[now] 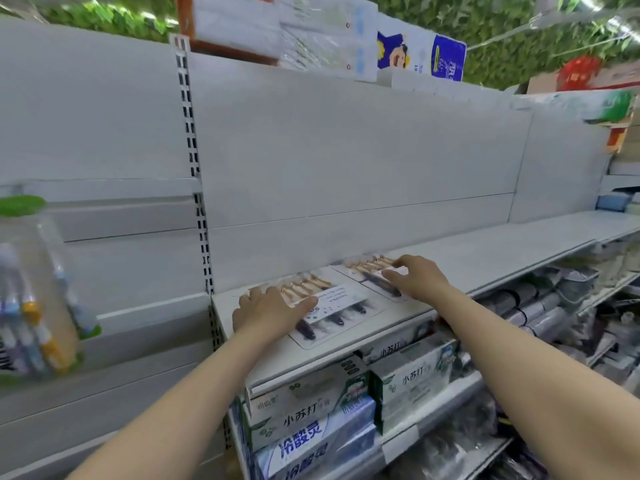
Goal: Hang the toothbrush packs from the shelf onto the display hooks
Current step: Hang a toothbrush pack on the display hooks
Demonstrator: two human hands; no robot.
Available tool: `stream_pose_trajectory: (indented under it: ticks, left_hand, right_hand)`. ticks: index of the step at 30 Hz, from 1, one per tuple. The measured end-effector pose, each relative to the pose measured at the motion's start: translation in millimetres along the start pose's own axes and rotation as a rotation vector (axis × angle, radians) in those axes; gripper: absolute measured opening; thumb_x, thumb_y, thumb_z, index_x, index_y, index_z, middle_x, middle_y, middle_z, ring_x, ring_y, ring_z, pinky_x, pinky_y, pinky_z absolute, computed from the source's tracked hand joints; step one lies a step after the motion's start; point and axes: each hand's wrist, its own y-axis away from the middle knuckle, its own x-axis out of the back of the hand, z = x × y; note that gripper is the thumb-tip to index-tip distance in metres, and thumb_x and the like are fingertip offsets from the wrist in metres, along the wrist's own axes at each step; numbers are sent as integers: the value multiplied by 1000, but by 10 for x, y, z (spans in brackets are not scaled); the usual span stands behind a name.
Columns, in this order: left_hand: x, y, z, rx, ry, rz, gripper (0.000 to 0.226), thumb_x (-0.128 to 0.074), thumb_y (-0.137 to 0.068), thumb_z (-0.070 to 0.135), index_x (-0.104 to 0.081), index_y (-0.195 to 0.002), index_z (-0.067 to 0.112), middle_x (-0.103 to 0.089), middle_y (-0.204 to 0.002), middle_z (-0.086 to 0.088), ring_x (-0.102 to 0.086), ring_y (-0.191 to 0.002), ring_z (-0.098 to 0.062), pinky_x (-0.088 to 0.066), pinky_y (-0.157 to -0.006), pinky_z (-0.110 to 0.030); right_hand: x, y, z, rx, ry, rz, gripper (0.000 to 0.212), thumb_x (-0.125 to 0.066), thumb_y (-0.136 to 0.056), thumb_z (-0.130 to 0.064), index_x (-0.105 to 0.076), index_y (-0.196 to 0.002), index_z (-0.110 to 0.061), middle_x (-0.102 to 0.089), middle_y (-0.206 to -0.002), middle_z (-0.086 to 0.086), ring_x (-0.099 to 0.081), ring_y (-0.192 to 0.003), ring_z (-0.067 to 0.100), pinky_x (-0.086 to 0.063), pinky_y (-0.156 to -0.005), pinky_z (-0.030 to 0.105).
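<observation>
Near pack (341, 308): your left hand (266, 313) hid its end.
Far pack (367, 268): your right hand (419, 277) covered part.
Left-edge packet (34, 299): blurred, cut off.

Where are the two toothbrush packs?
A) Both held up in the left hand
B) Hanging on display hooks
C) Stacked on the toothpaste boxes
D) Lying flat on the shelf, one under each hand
D: the left pack and the right pack lie flat on the shelf, the left hand on one, the right hand on the other.
</observation>
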Motion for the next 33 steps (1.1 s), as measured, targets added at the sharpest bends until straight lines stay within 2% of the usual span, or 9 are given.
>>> stream_pose_trajectory:
  ticks: [7, 12, 16, 18, 20, 23, 25, 28, 33]
  left_hand:
    - [-38, 46, 200, 138, -59, -13, 91, -45, -76, 87, -44, -142, 24, -35, -151, -10, -32, -136, -33, -34, -104, -43]
    - [-60, 105, 297, 231, -35, 0, 79, -48, -80, 81, -49, -139, 29, -37, -149, -9, -32, -135, -35, -34, -104, -43]
    - [-102, 200, 297, 281, -14, 32, 73, -50, -75, 83, -59, -125, 30, -50, -140, -8, -40, -128, -36, -38, -101, -45]
    - [-137, 322, 349, 317, 27, 63, 72, -56, -75, 81, -60, -127, 32, -52, -138, -7, -41, -127, -36, -39, -101, -45]
    - [-166, 456, 397, 347, 48, 92, 72, -59, -73, 80, -61, -128, 33, -53, -139, -6, -41, -128, -36, -39, -102, -44]
    - [-201, 656, 462, 365, 88, 140, 73, -59, -69, 84, -64, -123, 35, -57, -137, -4, -45, -130, -33, -41, -101, -42]
    - [-214, 790, 519, 390, 120, 183, 74, -61, -70, 82, -65, -121, 29, -60, -134, -5, -49, -127, -32, -44, -97, -40]
    - [-252, 971, 630, 470, 144, 235, 76, -62, -68, 83, -59, -109, 19, -56, -133, -12, -54, -118, -35, -51, -91, -43]
    - [-301, 1178, 816, 564, 68, 361, 89, -53, -78, 80, -48, -134, 11, -56, -133, -14, -55, -118, -37, -51, -85, -43]
  right_hand:
    - [-56, -310, 245, 47, 173, -139, 52, -35, -98, -58, -48, -144, -37, -50, -149, 1, -45, -135, 27, -38, -107, 43]
    - [-28, -209, 351, 172, 227, -163, 43, -25, -99, -52, -61, -118, -38, -55, -143, -1, -49, -126, 27, -32, -107, 47]
    - [-68, -23, 430, 233, 239, -123, 50, -20, -100, -54, -53, -137, -43, -47, -151, 4, -40, -135, 31, -19, -117, 52]
    - [-79, 91, 507, 269, 200, -65, 52, -19, -102, -53, -53, -139, -41, -48, -149, 6, -38, -138, 31, -13, -120, 52]
    - [-77, 176, 593, 298, 146, 14, 49, -25, -103, -50, -64, -130, -34, -56, -139, 7, -43, -133, 31, -16, -119, 50]
    - [-2, 245, 707, 257, 54, 116, 40, -43, -99, -47, -73, -114, -25, -68, -118, 7, -51, -122, 32, -33, -110, 44]
    - [98, 243, 762, 138, 13, 109, 53, -54, -90, -58, -63, -129, -24, -62, -129, 10, -44, -127, 33, -37, -105, 43]
    - [223, 199, 808, -37, -20, -86, 87, -59, -79, -75, -47, -141, -15, -44, -144, 19, -35, -134, 38, -36, -106, 47]
    - [301, 191, 794, -80, -8, -139, 90, -64, -74, -77, -51, -133, -10, -47, -142, 20, -36, -133, 39, -38, -105, 46]
